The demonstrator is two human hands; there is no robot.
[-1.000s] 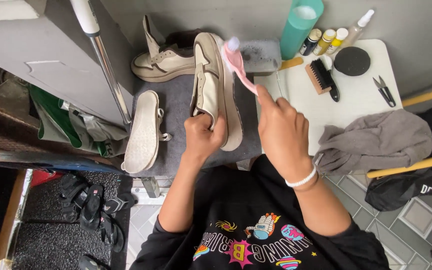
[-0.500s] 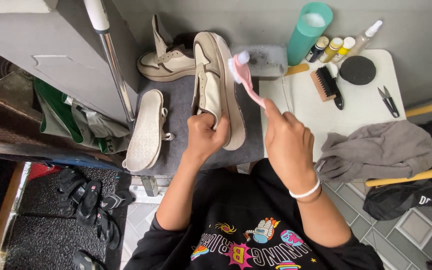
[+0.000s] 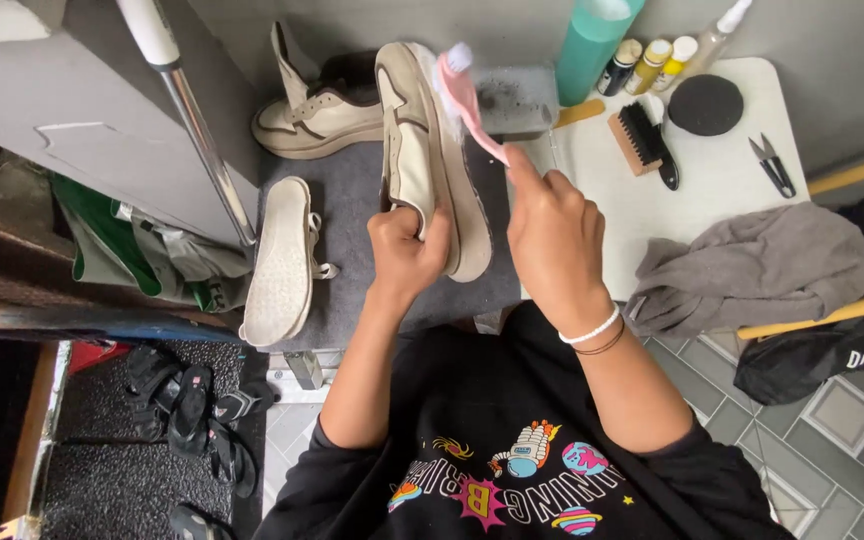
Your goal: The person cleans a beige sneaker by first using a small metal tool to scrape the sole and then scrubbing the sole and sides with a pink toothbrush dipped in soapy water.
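Note:
My left hand (image 3: 404, 250) grips the heel end of a cream sneaker (image 3: 422, 150), held on its side above a grey mat (image 3: 352, 210). A pink toothbrush (image 3: 467, 100) is in my right hand (image 3: 552, 235); its white bristle head rests against the sneaker's sole edge near the toe. My right wrist wears a white bead bracelet.
A second cream sneaker (image 3: 317, 110) and a white insole (image 3: 277, 260) lie on the mat. A white table (image 3: 712, 190) carries a black brush (image 3: 644, 140), a teal bottle (image 3: 592, 40), small bottles, a black round sponge (image 3: 705, 105), snips (image 3: 774, 165) and a grey cloth (image 3: 752, 265). Sandals (image 3: 192, 410) lie on the floor.
The toothbrush has slid a little along the sole edge between frames. My left hand keeps its hold on the sneaker.

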